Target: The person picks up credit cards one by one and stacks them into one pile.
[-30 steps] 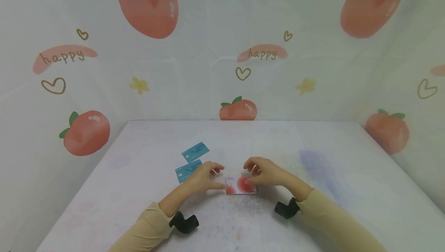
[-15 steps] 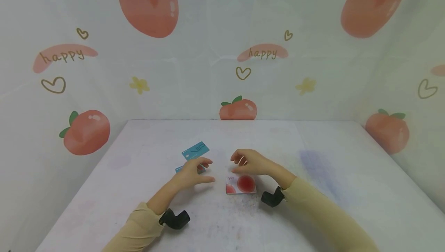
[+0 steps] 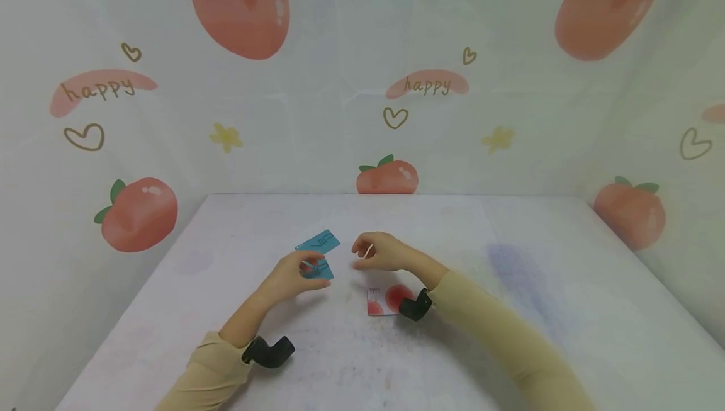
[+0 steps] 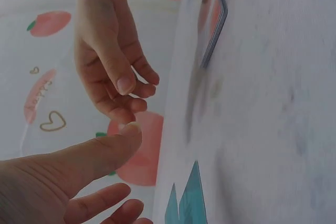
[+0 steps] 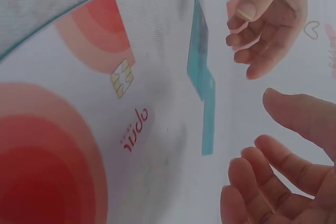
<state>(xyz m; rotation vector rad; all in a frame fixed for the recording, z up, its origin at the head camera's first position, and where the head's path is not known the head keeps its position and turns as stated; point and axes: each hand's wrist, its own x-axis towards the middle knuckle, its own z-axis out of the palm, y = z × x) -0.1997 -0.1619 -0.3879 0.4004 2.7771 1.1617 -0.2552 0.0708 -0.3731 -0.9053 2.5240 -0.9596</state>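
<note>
Two teal VIP cards lie flat at the table's left middle. The farther VIP card is mostly uncovered; the nearer VIP card is partly hidden behind my left hand. That hand hovers with thumb and fingers spread, holding nothing. My right hand is in the air to the right of the cards, fingers loosely bent and nothing in them. Below its wrist rests a white card with red circles, printed with a chip. In the right wrist view a teal edge shows beneath this white card.
A white table stretches around the cards, marked by a bluish stain on the right. Behind it hangs a white curtain printed with fruit, hearts and "happy". Black wrist cameras sit on both wrists; the right one covers part of the white card.
Both hands have moved left. My right hand has left the white card, which it touched a second ago, and risen farther from me. My left hand has shifted over the nearer VIP card.
</note>
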